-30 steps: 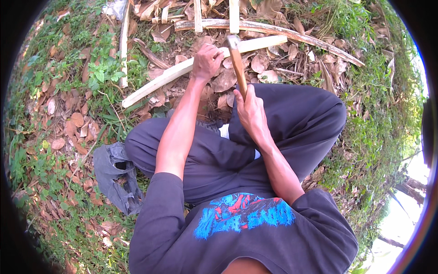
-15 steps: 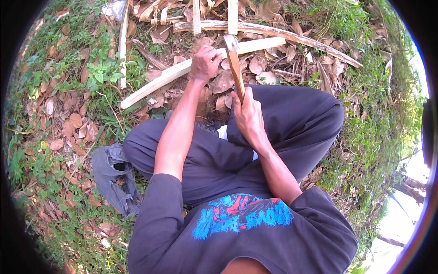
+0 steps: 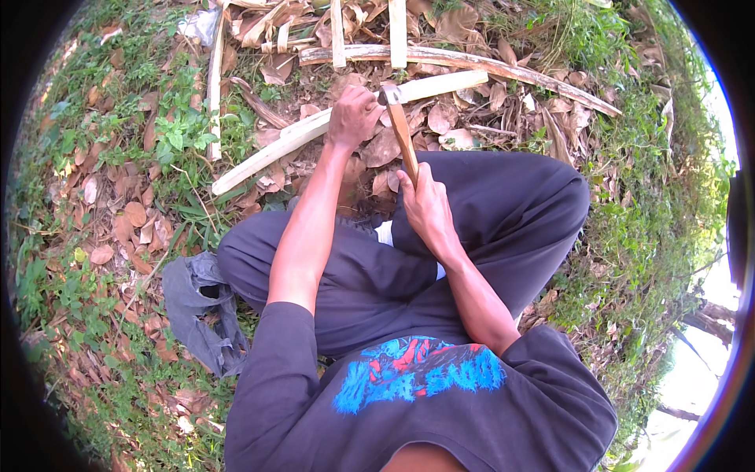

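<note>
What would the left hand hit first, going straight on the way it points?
Probably the curved bark-edged wood strip lying across ahead of the left hand, past some dry leaves on the ground; depth is hard to judge.

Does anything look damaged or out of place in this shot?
Two things. The dark grey cloth beside the person's left knee lies crumpled, with ragged edges and what look like holes. At upper left, a whitish, plastic-looking scrap resembles stray litter. The hammer in the right hand shows no obvious damage.
</note>
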A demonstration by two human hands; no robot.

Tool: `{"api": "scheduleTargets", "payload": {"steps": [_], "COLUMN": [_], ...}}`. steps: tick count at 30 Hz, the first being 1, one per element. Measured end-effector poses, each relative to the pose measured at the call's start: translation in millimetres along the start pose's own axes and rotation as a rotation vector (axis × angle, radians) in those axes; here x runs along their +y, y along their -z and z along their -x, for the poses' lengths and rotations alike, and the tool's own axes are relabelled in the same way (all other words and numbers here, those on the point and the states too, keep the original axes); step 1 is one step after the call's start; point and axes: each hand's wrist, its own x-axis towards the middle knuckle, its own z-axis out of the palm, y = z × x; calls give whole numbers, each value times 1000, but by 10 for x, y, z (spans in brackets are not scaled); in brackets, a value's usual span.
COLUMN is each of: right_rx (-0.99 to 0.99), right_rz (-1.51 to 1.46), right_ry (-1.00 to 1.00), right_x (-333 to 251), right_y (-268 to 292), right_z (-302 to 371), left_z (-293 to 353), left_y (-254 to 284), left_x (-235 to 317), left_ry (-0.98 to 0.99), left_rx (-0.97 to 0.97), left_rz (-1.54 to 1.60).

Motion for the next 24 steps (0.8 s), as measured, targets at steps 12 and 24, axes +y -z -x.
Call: {"api": "scheduleTargets", "payload": {"steps": [12, 24], "right_rx": [71, 21], "right_rz": [-30, -44], "right_ry": [-40, 1], "right_x": [179, 127], "right_y": [209, 201], "right_z": [79, 148], "left_z": [145, 246], "left_y": [520, 546], "left_x": [-251, -236], "left_ry": [-33, -148], "left_rx": [-152, -212], "left_rz": [-124, -237]}}
